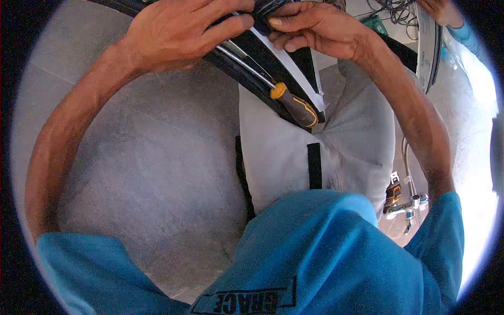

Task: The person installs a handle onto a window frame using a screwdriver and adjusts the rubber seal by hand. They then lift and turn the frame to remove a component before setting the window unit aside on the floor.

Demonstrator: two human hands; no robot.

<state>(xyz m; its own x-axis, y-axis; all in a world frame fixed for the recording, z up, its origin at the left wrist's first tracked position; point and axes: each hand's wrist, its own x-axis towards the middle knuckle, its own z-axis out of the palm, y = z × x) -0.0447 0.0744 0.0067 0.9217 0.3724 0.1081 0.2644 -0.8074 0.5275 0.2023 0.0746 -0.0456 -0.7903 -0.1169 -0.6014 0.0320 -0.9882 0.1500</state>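
At the top edge, both my hands meet at a black part (pixel 266 11) that is cut off by the frame and partly covered by fingers. My left hand (pixel 181 34) reaches over it from the left with bent fingers. From the right, my right hand (pixel 320 29) pinches at the same part with thumb and fingers. Below them a long black profile (pixel 247 79) with a white strip (pixel 294 68) slants down over my grey-trousered leg. A screwdriver (pixel 296 105) with a brown and yellow handle lies along the profile, its shaft pointing up toward my left hand.
Grey floor tiles (pixel 147 157) spread on the left. To the right are a shower mixer tap (pixel 412 206) with its hose and a yellow-black tool (pixel 393 194). Tangled black cables (pixel 401 11), a pale panel (pixel 428 47) and another blue-sleeved hand (pixel 443 11) show at the top right.
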